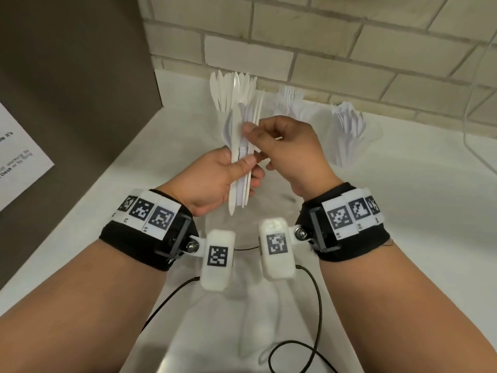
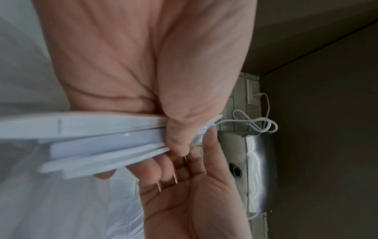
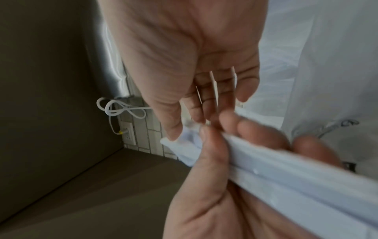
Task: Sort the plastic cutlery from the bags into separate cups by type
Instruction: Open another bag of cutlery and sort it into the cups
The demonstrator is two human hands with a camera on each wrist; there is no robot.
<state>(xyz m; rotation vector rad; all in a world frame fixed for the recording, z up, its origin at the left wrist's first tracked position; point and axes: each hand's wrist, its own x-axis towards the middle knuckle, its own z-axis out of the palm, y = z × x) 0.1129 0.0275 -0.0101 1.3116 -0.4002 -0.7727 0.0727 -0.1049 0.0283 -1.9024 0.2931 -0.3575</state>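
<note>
A bundle of white plastic cutlery [image 1: 240,162] stands upright in my left hand [image 1: 243,168], thumb across its front, above the white counter. My right hand [image 1: 255,138] pinches the upper part of the bundle between thumb and curled fingers. The left wrist view shows the handles [image 2: 92,137] under my left thumb. The right wrist view shows the bundle [image 3: 286,169] blurred, with my right thumb on its heads. Three clear cups stand by the wall: knives [image 1: 231,90], forks [image 1: 289,102] and spoons [image 1: 347,125].
A brown cabinet panel [image 1: 80,76] with a paper sign [image 1: 18,157] closes the left side. A brick wall [image 1: 349,49] runs behind the cups. A clear plastic bag [image 1: 242,292] lies on the counter under my wrists. A white cable [image 1: 473,146] hangs at right.
</note>
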